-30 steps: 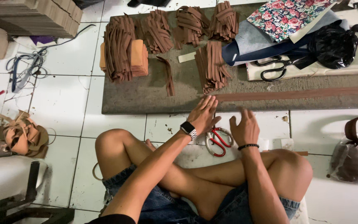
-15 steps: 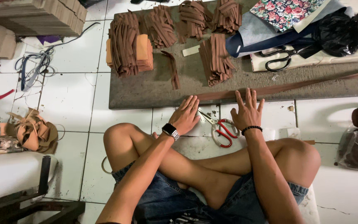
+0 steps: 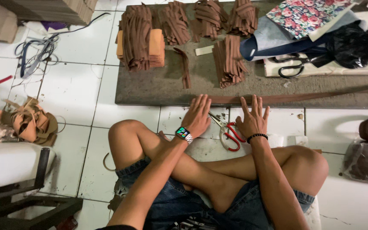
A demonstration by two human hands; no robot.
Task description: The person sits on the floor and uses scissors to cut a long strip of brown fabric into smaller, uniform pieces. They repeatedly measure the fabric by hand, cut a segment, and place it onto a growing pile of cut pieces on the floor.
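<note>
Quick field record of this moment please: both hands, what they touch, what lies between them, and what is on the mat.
Left hand: flat, fingers spread, fingertips on the long brown strip
Right hand: flat, fingertips on the same strip
Between hands: red-handled scissors on the tile
Grey mat: brown strip bundles, black scissors, floral cloth

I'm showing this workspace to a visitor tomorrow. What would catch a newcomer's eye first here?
Both hands, the left hand and right hand, lie flat with fingers spread on a long brown strip at the near edge of a grey mat. Red-handled scissors lie on the tiled floor between them. Bundles of brown strips fill the mat's far side.
</note>
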